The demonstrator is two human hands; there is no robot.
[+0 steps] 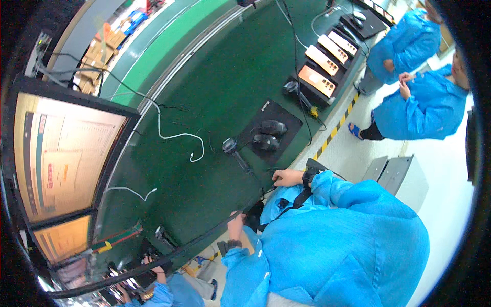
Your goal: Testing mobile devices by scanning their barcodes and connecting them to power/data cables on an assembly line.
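My left hand (236,225), with a dark band at its wrist, is at the near edge of the green table (204,97), beside a black cable (179,250). It is blurred, and its fingers do not show clearly. My right hand (289,177), also with a black wrist device (309,176), has its fingers curled at the table edge. Whatever lies under those fingertips is hidden. Ahead of my hands, a black handheld scanner (231,147) lies on the table. Two dark mouse-shaped devices (269,135) rest on a black mat (287,115).
Several orange-and-white phone-like slabs (318,80) line the far right table side on black stands. Another scanner (292,89) lies near them. Monitors (66,158) stand left, by loose white cables (179,135). Two people in blue coats (424,105) stand right; another person (176,291) works lower left.
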